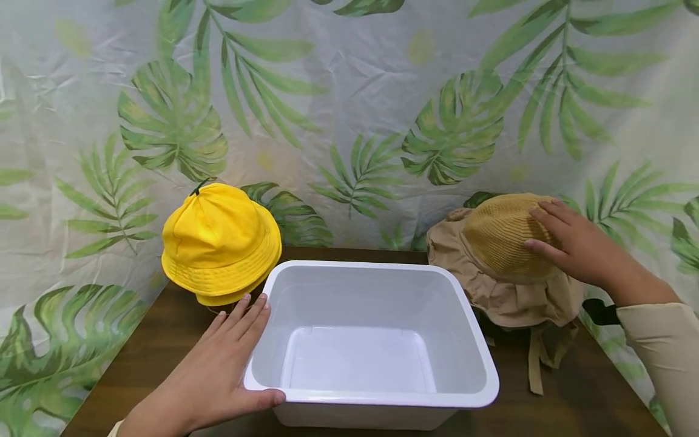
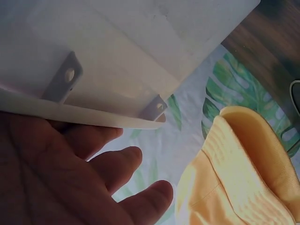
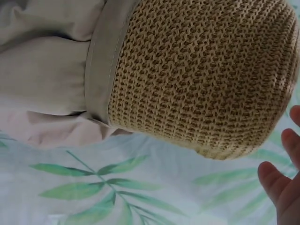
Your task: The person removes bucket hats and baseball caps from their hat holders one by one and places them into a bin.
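A white plastic basin (image 1: 360, 394) stands in the middle of the table, its inner floor in view. My left hand (image 1: 218, 364) lies along the basin's left rim with fingers spread, the thumb over the near corner. From below, the left wrist view shows the basin's rim and side wall above the fingers. At the right, a tan hat (image 1: 505, 243) has a knitted crown, a ruffled cloth brim and hanging ties. My right hand (image 1: 579, 246) is at the right side of that crown, its fingers extended. In the right wrist view the fingertips (image 3: 269, 176) are right beside the crown's top.
A yellow bucket hat (image 1: 221, 237) with a dark stem on top sits behind and left of the basin. Under everything is a dark wooden table (image 1: 131, 364). A leaf-patterned cloth (image 1: 360, 109) hangs behind it. A black object (image 1: 599, 311) shows near the right sleeve.
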Available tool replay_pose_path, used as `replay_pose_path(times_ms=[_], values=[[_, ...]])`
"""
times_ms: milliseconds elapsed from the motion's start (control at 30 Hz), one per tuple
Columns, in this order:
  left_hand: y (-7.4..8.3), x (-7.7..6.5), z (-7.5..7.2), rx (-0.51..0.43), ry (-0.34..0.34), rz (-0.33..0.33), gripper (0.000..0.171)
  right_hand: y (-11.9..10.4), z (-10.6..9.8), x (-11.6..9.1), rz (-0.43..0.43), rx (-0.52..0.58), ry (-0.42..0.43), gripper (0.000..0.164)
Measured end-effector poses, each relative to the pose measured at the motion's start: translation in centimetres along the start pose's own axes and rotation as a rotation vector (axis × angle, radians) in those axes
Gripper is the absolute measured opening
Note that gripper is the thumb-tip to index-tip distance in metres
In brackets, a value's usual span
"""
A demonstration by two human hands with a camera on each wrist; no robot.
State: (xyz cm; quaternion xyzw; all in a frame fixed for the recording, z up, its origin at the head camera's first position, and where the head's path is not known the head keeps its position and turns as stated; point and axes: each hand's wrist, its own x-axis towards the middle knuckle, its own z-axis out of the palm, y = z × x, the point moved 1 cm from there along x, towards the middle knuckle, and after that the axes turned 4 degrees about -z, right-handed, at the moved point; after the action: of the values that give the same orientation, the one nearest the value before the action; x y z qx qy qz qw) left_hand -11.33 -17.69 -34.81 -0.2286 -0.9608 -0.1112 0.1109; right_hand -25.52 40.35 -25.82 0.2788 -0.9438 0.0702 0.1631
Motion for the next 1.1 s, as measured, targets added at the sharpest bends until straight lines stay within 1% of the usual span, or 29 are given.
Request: replay_pose_path(times_ms=[200,333,533,833,900,1100], values=[[0.1,0.0,0.3,0.007,0.015,-0.003,0.114,-0.1,0.1,0.5,0.001,-0.009,0.001,0.065],[0.1,0.0,0.3,0.012,0.015,-0.004,0.114,-0.3,0.0,0.9,-0.02,-0.031,0.013,0.063],[0.1,-0.1,0.3,0.007,0.003,-0.015,0.114,-1.3,0.0,1.6,-0.057,-0.056,0.009,0.064],[0.1,-0.1,0.4,0.02,0.026,0.002,0.112,-4.2,0.6,1.6,-0.169,-0.082,0.047,0.066],[0.1,-0.1,0.4,0.02,0.028,0.004,0.112,-4.9,0.9,1.5,-0.189,-0.09,0.043,0.067],[0.0,-0.1,0.3,0.016,0.0,-0.014,0.113,-6.8,2.0,0.9,-0.227,-0.112,0.009,0.074]])
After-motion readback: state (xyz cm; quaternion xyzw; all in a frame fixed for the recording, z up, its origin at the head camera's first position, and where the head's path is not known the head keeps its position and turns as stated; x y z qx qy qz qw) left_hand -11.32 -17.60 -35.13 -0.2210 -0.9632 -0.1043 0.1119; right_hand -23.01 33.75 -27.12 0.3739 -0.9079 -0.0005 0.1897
